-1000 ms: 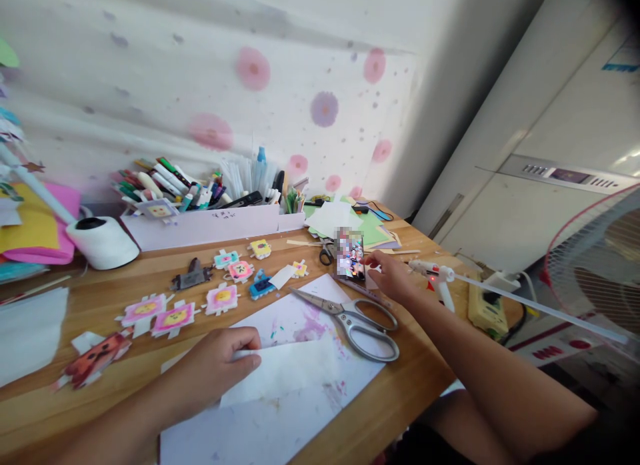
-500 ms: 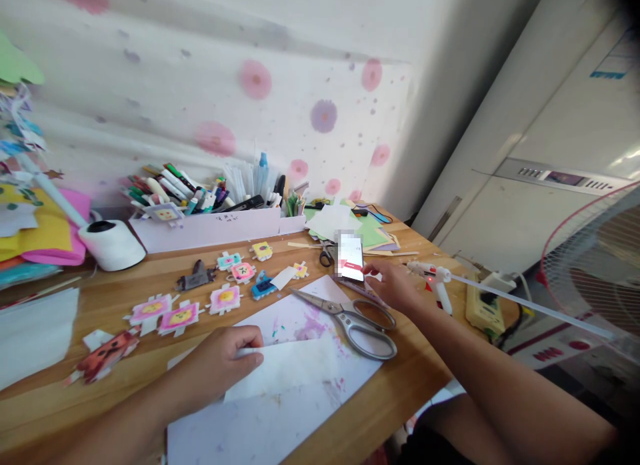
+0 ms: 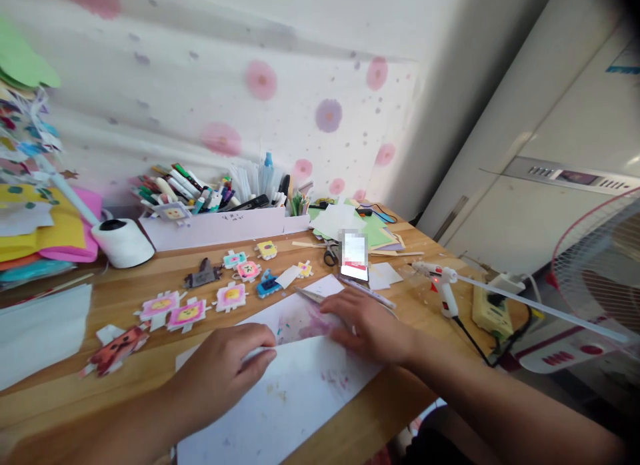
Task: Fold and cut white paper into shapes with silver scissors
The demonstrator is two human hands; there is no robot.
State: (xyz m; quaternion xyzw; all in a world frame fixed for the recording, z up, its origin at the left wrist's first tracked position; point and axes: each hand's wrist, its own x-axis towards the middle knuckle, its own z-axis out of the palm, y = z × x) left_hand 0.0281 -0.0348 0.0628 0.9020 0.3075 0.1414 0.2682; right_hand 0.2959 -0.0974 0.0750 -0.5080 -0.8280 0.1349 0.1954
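Observation:
My left hand (image 3: 240, 365) pinches the left end of a thin white paper piece (image 3: 300, 351) above a larger, paint-stained white sheet (image 3: 250, 425). Over the metal scissors (image 3: 310, 294) lies my right hand (image 3: 367, 325), its fingers bent and pointing left; it covers the handles, and whether it grips them is hidden. Just beyond that hand stands a lit phone (image 3: 355, 255), partly pixelated. Small coloured paper figures, such as a pink one (image 3: 231, 296) and a blue one (image 3: 268, 285), rest to the left of the scissors.
A white box (image 3: 215, 226) of pens runs along the wall, with a white thread spool (image 3: 123, 243) at its left. On the right are a glue gun (image 3: 444, 288), a power strip (image 3: 493, 311) and a fan (image 3: 600, 251). Paper sheets (image 3: 45, 325) lie at far left.
My right hand has moved from beside the phone down and left onto the scissors. My left hand still holds the paper. The view has shifted slightly.

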